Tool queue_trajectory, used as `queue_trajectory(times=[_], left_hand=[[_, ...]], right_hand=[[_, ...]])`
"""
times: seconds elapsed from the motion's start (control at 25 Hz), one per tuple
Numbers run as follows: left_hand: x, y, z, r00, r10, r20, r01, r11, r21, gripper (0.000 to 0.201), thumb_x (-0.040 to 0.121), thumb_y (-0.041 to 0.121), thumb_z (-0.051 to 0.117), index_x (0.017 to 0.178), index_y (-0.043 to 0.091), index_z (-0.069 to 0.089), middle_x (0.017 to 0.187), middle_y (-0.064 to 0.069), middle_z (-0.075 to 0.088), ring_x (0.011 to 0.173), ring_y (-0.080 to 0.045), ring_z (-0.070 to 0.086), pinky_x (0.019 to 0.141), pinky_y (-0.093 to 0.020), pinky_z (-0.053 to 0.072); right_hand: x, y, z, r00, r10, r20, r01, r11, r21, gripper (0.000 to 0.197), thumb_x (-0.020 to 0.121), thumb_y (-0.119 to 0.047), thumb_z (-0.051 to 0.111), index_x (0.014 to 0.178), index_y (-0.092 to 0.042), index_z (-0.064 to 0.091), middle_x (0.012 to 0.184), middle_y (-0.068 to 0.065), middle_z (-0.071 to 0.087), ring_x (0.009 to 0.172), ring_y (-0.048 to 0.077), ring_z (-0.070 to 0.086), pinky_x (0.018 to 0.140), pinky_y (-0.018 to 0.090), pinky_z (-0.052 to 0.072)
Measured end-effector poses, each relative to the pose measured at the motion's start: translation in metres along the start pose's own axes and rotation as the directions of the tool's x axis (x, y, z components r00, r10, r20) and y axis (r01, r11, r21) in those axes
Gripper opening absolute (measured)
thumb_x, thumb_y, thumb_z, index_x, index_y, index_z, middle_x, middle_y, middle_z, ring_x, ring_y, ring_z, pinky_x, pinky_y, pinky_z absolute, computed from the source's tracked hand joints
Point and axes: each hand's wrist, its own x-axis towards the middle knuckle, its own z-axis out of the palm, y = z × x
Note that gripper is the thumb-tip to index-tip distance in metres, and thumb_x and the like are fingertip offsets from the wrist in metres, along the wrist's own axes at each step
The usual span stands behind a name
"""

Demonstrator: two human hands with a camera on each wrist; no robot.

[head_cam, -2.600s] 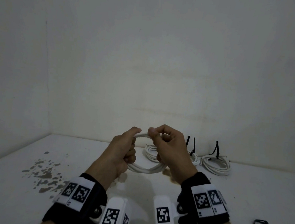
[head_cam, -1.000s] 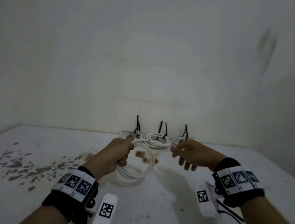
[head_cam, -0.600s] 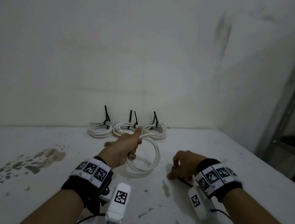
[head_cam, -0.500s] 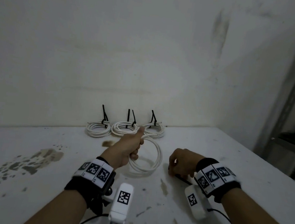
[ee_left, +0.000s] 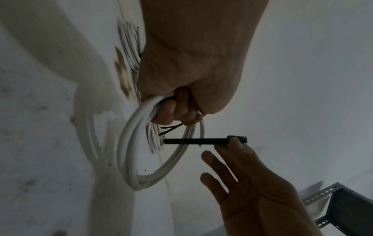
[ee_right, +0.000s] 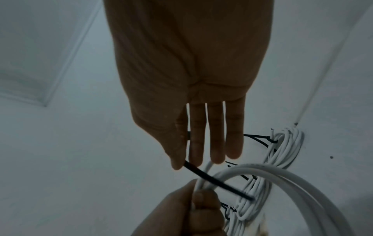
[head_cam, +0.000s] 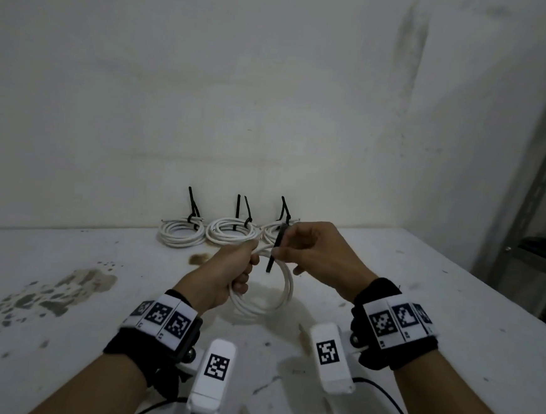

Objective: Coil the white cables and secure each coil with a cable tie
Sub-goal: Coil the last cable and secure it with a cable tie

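Note:
My left hand (head_cam: 244, 270) grips a loose white cable coil (head_cam: 286, 292) at its top and holds it upright just above the white table (head_cam: 422, 284). My right hand (head_cam: 283, 251) pinches a black cable tie (head_cam: 276, 246) between thumb and forefinger, other fingers straight. The tie hangs right beside the coil's top, close to my left fist. In the left wrist view the cable tie (ee_left: 197, 141) points through the cable coil (ee_left: 131, 143). In the right wrist view the cable tie (ee_right: 218, 181) crosses the cable coil (ee_right: 282, 177) near my left hand (ee_right: 193, 214).
Three tied coils (head_cam: 230, 234) with black tie tails sticking up lie in a row against the back wall. A metal rack (head_cam: 537, 234) stands past the table's right edge. Dark stains (head_cam: 62, 288) mark the table at the left.
My right hand let go of the coil, went down to the table at the right, took up a black tie and brought it to the coil. My left hand kept its hold.

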Motion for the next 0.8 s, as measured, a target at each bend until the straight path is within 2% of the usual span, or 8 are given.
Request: queue_trajectory(times=[0.12, 0.2, 0.24, 0.4, 0.48, 0.6, 0.68, 0.8], left_hand=[[-0.007, 0.001, -0.011, 1.0, 0.027, 0.009, -0.027, 1.0, 0.004, 0.04, 0.103, 0.039, 0.041, 0.07, 0.016, 0.044, 0.047, 0.007, 0.025, 0.038, -0.009, 0.019, 0.04, -0.021, 0.017], [-0.013, 0.001, -0.019, 0.999, 0.039, 0.022, -0.039, 0.999, 0.003, 0.039, 0.102, 0.038, 0.042, 0.069, 0.017, 0.043, 0.05, 0.007, 0.023, 0.041, -0.01, 0.018, 0.042, -0.022, 0.016], [-0.016, 0.001, -0.023, 0.999, 0.046, 0.026, -0.046, 0.999, -0.003, 0.039, 0.101, 0.038, 0.043, 0.069, 0.017, 0.043, 0.05, 0.006, 0.022, 0.042, -0.01, 0.017, 0.043, -0.022, 0.016], [-0.024, 0.001, -0.051, 0.998, 0.07, -0.005, -0.071, 0.997, -0.044, 0.042, 0.103, 0.041, 0.041, 0.077, 0.011, 0.054, 0.049, 0.006, 0.024, 0.041, -0.009, 0.018, 0.041, -0.021, 0.018], [-0.026, 0.002, -0.068, 0.998, 0.058, 0.005, -0.058, 0.994, -0.093, 0.045, 0.102, 0.046, 0.042, 0.089, 0.007, 0.061, 0.052, 0.005, 0.022, 0.042, -0.008, 0.017, 0.04, -0.02, 0.017], [-0.029, 0.004, -0.094, 0.997, 0.077, -0.013, -0.078, 0.973, -0.217, 0.036, 0.103, 0.038, 0.046, 0.097, 0.005, 0.058, 0.05, 0.007, 0.021, 0.039, -0.006, 0.015, 0.039, -0.018, 0.014], [-0.033, 0.008, -0.109, 0.992, 0.108, -0.065, -0.123, 0.945, -0.303, 0.031, 0.103, 0.032, 0.046, 0.094, 0.006, 0.058, 0.049, 0.007, 0.02, 0.039, -0.006, 0.015, 0.038, -0.019, 0.014], [-0.04, 0.014, -0.134, 0.975, 0.148, -0.163, -0.196, 0.921, -0.338, 0.034, 0.103, 0.028, 0.047, 0.074, 0.01, 0.056, 0.052, 0.005, 0.019, 0.041, -0.008, 0.015, 0.04, -0.021, 0.015]], right_hand=[[0.006, 0.005, 0.015, 0.985, -0.172, -0.005, 0.169, 0.973, -0.158, 0.011, 0.078, -0.021, 0.083, 0.077, -0.017, 0.073, 0.087, -0.012, 0.072, 0.088, 0.004, 0.062, 0.082, 0.021, 0.046], [0.012, 0.009, 0.025, 0.969, -0.245, 0.025, 0.244, 0.94, -0.239, 0.011, 0.079, -0.017, 0.082, 0.078, -0.018, 0.071, 0.094, -0.013, 0.072, 0.097, -0.001, 0.061, 0.087, 0.013, 0.042], [0.016, 0.012, 0.031, 0.962, -0.27, 0.036, 0.27, 0.927, -0.26, 0.012, 0.08, -0.016, 0.081, 0.077, -0.017, 0.07, 0.093, -0.01, 0.073, 0.096, 0.0, 0.063, 0.088, 0.015, 0.044], [0.029, 0.012, 0.062, 0.908, -0.418, 0.007, 0.391, 0.844, -0.367, 0.025, 0.083, -0.015, 0.076, 0.074, -0.033, 0.06, 0.078, -0.011, 0.071, 0.078, 0.004, 0.066, 0.072, 0.036, 0.055], [0.036, 0.005, 0.079, 0.865, -0.501, 0.01, 0.459, 0.784, -0.419, 0.02, 0.085, -0.012, 0.071, 0.078, -0.028, 0.061, 0.074, -0.01, 0.07, 0.07, 0.009, 0.065, 0.064, 0.038, 0.054], [0.047, -0.009, 0.104, 0.829, -0.558, 0.048, 0.514, 0.725, -0.459, 0.006, 0.088, -0.014, 0.063, 0.086, -0.02, 0.062, 0.072, -0.002, 0.068, 0.063, 0.018, 0.062, 0.06, 0.041, 0.052], [0.055, -0.019, 0.118, 0.812, -0.583, 0.022, 0.525, 0.714, -0.464, 0.01, 0.09, -0.013, 0.061, 0.084, -0.02, 0.058, 0.065, -0.003, 0.064, 0.054, 0.016, 0.053, 0.055, 0.04, 0.051], [0.064, -0.039, 0.139, 0.784, -0.621, 0.003, 0.562, 0.707, -0.429, 0.015, 0.092, -0.014, 0.063, 0.082, -0.021, 0.054, 0.06, -0.005, 0.057, 0.049, 0.015, 0.042, 0.048, 0.034, 0.044]])
